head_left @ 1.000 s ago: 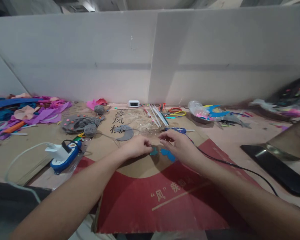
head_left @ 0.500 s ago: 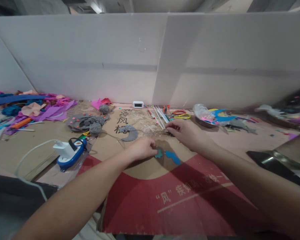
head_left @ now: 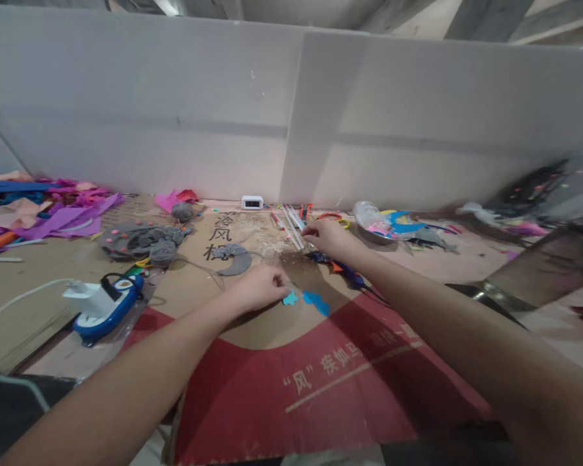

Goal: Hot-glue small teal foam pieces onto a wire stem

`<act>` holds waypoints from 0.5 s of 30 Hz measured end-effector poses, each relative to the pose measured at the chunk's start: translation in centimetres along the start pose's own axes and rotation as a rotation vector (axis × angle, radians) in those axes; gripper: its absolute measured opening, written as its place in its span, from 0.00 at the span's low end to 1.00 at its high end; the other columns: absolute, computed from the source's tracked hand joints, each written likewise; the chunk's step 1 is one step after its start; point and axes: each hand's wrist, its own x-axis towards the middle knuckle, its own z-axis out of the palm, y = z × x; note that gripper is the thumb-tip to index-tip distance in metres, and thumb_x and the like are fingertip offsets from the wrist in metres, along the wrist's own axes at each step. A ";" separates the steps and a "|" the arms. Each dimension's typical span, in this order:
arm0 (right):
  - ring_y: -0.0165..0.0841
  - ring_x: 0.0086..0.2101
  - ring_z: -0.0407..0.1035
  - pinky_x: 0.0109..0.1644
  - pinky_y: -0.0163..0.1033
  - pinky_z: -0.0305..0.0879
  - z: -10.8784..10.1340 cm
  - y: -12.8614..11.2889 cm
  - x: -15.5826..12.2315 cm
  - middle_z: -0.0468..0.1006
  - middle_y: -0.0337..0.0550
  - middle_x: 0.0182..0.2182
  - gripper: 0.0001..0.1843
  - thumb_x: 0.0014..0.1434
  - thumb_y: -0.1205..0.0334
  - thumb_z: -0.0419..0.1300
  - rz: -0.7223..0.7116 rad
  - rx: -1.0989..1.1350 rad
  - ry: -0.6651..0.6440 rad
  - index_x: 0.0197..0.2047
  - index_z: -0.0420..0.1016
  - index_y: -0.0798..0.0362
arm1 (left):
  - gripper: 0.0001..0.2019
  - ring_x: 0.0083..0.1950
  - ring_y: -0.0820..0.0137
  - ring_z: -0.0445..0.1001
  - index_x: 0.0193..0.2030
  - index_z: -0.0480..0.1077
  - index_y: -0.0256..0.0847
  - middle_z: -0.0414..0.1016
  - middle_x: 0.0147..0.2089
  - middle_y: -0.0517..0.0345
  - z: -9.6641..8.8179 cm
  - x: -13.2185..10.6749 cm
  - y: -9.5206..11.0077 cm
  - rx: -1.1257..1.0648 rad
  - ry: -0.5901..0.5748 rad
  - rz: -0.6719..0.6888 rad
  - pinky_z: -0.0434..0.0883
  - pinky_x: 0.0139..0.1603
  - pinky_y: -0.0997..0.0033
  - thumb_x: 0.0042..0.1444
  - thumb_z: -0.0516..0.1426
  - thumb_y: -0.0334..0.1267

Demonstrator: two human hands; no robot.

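Note:
My left hand (head_left: 263,285) rests low over the cardboard, fingers curled, with thumb and fingertips pinched at the edge of a small turquoise flower-shaped cutout (head_left: 290,298). Just right of it lies a longer blue cutout (head_left: 317,303) with a wavy edge. Farther forward, my right hand (head_left: 331,237) has its fingers bent together beside several white sticks (head_left: 293,226); whether it holds anything is hidden. Below that hand a blue glue gun (head_left: 350,275) with an orange trigger lies on the cardboard, partly covered by the forearm.
A grey crescent (head_left: 236,260) and grey yarn (head_left: 162,252) lie to the left, beside a blue power strip (head_left: 107,310). Coloured scraps (head_left: 78,210) are heaped far left. At the back stand a small digital clock (head_left: 252,202) and a metal bowl (head_left: 376,237) of pieces.
The view has swung slightly right. My right hand has moved forward towards the white sticks, uncovering the glue gun. My left hand stays at the turquoise cutout.

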 end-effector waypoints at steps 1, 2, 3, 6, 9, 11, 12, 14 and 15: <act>0.33 0.37 0.73 0.40 0.34 0.64 0.2 0.0 0.6 0.82 0.46 0.37 0.13 0.58 0.66 0.56 0.007 -0.036 -0.031 0.42 0.81 0.55 | 0.10 0.31 0.68 0.71 0.31 0.75 0.37 0.78 0.30 0.54 0.0 0.0 0.0 0.007 0.008 -0.003 0.62 0.31 0.70 0.53 0.55 0.41; 0.33 0.38 0.74 0.42 0.34 0.64 0.4 0.0 1.2 0.82 0.47 0.39 0.14 0.58 0.67 0.55 0.019 -0.074 -0.060 0.43 0.81 0.55 | 0.11 0.31 0.68 0.71 0.31 0.75 0.37 0.78 0.30 0.54 -0.1 0.1 0.0 0.012 0.018 -0.008 0.62 0.31 0.70 0.53 0.56 0.42; 0.33 0.40 0.74 0.44 0.33 0.64 0.6 -0.1 1.9 0.82 0.47 0.40 0.14 0.58 0.68 0.56 0.031 -0.103 -0.084 0.44 0.81 0.55 | 0.11 0.31 0.68 0.72 0.31 0.75 0.37 0.78 0.30 0.54 -0.1 0.1 0.1 0.012 0.026 -0.014 0.62 0.31 0.70 0.53 0.55 0.42; 0.36 0.43 0.74 0.47 0.35 0.64 1.6 -0.5 3.8 0.82 0.50 0.42 0.15 0.58 0.68 0.57 0.068 -0.171 -0.129 0.46 0.81 0.55 | 0.12 0.32 0.67 0.72 0.30 0.76 0.37 0.78 0.30 0.53 -0.4 -0.1 0.5 0.024 0.072 -0.030 0.64 0.33 0.70 0.54 0.55 0.42; 0.40 0.47 0.74 0.51 0.39 0.64 2.4 -1.1 5.3 0.81 0.55 0.45 0.14 0.59 0.67 0.59 0.098 -0.240 -0.167 0.47 0.81 0.54 | 0.13 0.30 0.69 0.71 0.29 0.77 0.37 0.77 0.28 0.54 -0.9 -0.4 1.1 0.060 0.108 -0.011 0.63 0.33 0.70 0.56 0.54 0.41; 0.42 0.50 0.73 0.53 0.41 0.64 2.9 -1.5 6.2 0.80 0.56 0.48 0.14 0.59 0.68 0.59 0.106 -0.283 -0.193 0.47 0.81 0.53 | 0.15 0.28 0.70 0.69 0.28 0.78 0.38 0.77 0.27 0.55 -1.1 -0.6 1.5 0.077 0.103 0.013 0.62 0.33 0.71 0.57 0.53 0.41; 0.42 0.51 0.72 0.54 0.42 0.63 3.2 -1.7 6.6 0.79 0.56 0.49 0.15 0.58 0.69 0.59 0.106 -0.301 -0.206 0.47 0.81 0.53 | 0.16 0.28 0.70 0.69 0.28 0.78 0.38 0.77 0.27 0.54 -1.3 -0.7 1.7 0.089 0.099 0.023 0.62 0.33 0.71 0.58 0.52 0.41; 0.46 0.53 0.71 0.56 0.46 0.63 3.6 -1.9 7.3 0.78 0.58 0.50 0.15 0.59 0.69 0.58 0.089 -0.324 -0.234 0.48 0.81 0.53 | 0.17 0.28 0.69 0.70 0.30 0.78 0.38 0.78 0.28 0.53 -1.4 -0.9 2.0 0.117 0.104 0.040 0.62 0.33 0.70 0.59 0.52 0.42; 0.48 0.54 0.70 0.57 0.49 0.62 3.8 -1.9 7.6 0.78 0.61 0.50 0.16 0.59 0.69 0.58 0.071 -0.329 -0.253 0.49 0.80 0.55 | 0.17 0.29 0.69 0.70 0.31 0.79 0.38 0.79 0.29 0.52 -1.4 -1.0 2.0 0.132 0.113 0.050 0.62 0.33 0.69 0.59 0.52 0.43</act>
